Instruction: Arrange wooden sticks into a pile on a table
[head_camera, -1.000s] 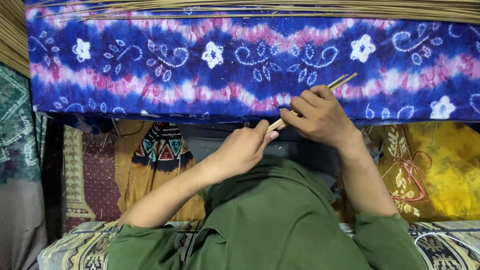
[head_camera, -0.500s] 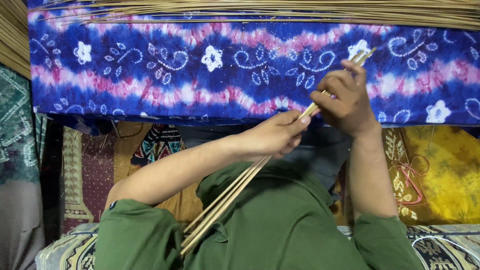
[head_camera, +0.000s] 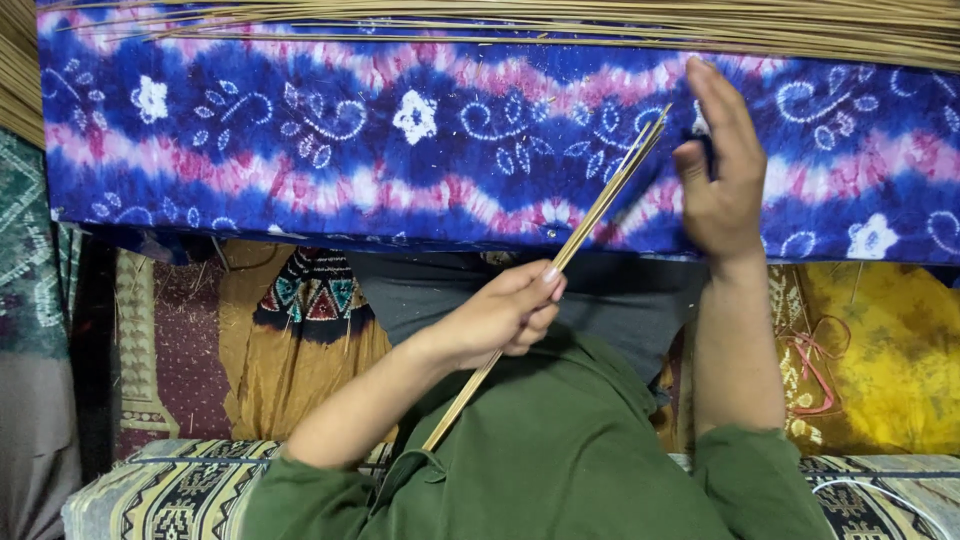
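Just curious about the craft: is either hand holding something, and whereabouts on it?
The left hand pinches thin cane strips around mid-length; the right hand is open, holding nothing.

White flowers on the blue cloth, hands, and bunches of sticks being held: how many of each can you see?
White flowers on the blue cloth: 3, at and
Hands: 2, the left hand and the right hand
Bundle of thin sticks gripped by the left hand: 1
Total: 6

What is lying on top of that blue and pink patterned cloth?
Thin straw-coloured reeds lie along the far edge of the blue cloth. The right hand hovers over it. What the cloth itself covers is hidden.
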